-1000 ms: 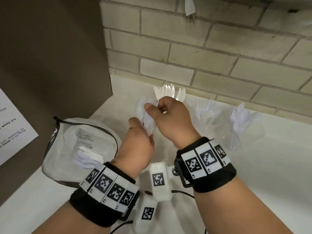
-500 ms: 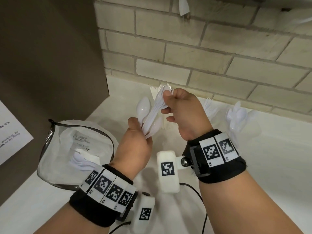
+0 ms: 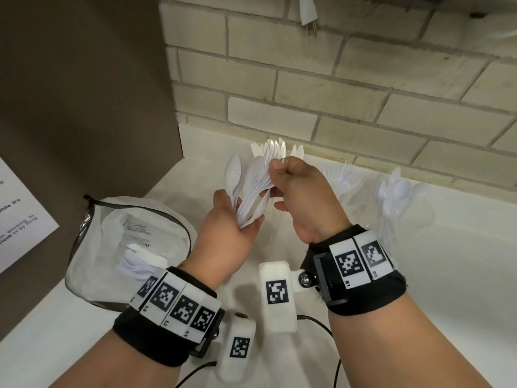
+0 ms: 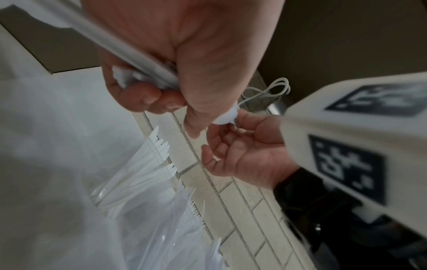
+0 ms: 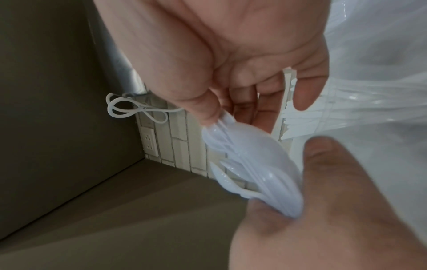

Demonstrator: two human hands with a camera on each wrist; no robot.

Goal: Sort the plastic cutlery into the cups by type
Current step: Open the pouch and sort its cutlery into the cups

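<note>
My left hand (image 3: 232, 228) grips a fanned bundle of white plastic spoons (image 3: 251, 191) by the handles, bowls up, above the counter. My right hand (image 3: 302, 191) pinches the upper end of the bundle between thumb and fingers. In the right wrist view the spoon bowls (image 5: 254, 164) sit between the right fingertips and the left hand (image 5: 323, 201). Three clear cups stand along the wall: one with knives (image 3: 275, 148) just behind the hands, one with forks (image 3: 347, 177), one with spoons (image 3: 397, 197). The left wrist view shows the knives (image 4: 157, 160) and forks (image 4: 191, 201) below the hands.
An open zip pouch (image 3: 92, 247) with more white cutlery inside lies on the white counter (image 3: 447, 275) at the left. A brown panel (image 3: 84, 93) closes the left side and a brick wall (image 3: 335, 93) the back. A plug (image 3: 307, 12) hangs on the wall above.
My right hand slid up from the middle of the bundle to its top end and pinches there. My left hand kept its grip on the handles.
</note>
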